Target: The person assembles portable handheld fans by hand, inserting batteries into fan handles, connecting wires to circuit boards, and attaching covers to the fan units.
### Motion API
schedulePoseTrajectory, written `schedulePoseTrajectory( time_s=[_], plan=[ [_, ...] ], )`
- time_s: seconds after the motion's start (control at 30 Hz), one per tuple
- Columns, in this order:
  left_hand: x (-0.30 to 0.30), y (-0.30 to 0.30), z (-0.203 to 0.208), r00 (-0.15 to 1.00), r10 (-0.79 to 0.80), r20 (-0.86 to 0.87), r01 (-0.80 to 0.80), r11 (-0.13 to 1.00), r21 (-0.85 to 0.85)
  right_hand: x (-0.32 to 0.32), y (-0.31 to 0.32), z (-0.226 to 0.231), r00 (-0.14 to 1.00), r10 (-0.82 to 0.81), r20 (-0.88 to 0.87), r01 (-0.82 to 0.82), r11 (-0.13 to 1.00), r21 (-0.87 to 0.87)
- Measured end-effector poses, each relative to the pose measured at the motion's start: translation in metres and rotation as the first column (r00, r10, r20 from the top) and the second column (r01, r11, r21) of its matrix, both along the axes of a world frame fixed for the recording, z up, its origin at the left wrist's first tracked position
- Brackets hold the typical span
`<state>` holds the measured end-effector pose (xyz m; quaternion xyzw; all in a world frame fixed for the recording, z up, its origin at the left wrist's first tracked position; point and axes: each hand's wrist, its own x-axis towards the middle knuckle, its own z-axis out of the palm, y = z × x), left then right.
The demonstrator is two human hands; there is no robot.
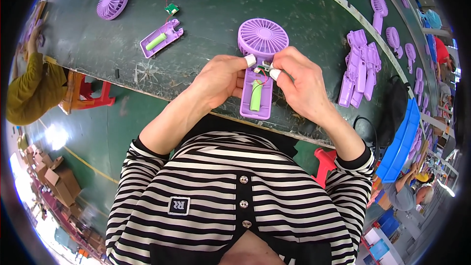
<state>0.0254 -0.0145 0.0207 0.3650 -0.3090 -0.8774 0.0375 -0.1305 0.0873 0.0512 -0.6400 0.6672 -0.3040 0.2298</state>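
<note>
Striped top (211, 176), then purple fan (264, 37): open handle (247, 104), green battery (256, 98) inside.

Black-and-white striped fabric top (294, 181) | striped sleeves (135, 179) end in black cuffs (357, 161) | black placket (244, 191) carries three round silvery buttons (244, 204) | square black chest patch (179, 205) has pale edging | white fingertip caps (250, 60) on left hand (219, 78), right hand (305, 87)

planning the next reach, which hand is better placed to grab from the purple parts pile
Probably the right hand: the purple parts pile lies on its side; the left hand is farther away.
</note>
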Motion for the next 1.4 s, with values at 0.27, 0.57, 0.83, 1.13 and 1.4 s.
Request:
schedulePoseTrajectory(
  time_s=[0.27, 0.57, 0.83, 1.13, 1.4],
  plan=[
    [0.000, 0.000, -0.001, 1.000, 0.016, -0.002, -0.016, 1.000, 0.007, 0.000, -0.001, -0.001, 0.996, 0.041, -0.082, -0.048, 0.995, -0.087],
    [0.000, 0.003, -0.008, 1.000, -0.007, 0.016, 0.007, 1.000, -0.010, 0.003, 0.000, -0.005, 0.967, 0.091, -0.237, -0.135, 0.975, -0.174],
    [-0.002, 0.011, -0.010, 1.000, 0.002, 0.027, -0.001, 0.999, -0.035, 0.008, 0.002, -0.008, 0.906, 0.125, -0.404, -0.227, 0.950, -0.215],
    [-0.002, 0.016, -0.012, 0.996, 0.022, 0.088, -0.017, 0.998, -0.056, 0.010, 0.005, -0.017, 0.847, 0.185, -0.499, -0.305, 0.937, -0.170],
    [0.002, 0.019, -0.020, 0.998, 0.026, 0.065, -0.023, 0.999, -0.044, 0.011, 0.007, -0.018, 0.831, 0.249, -0.497, -0.322, 0.944, -0.066]
  ],
)
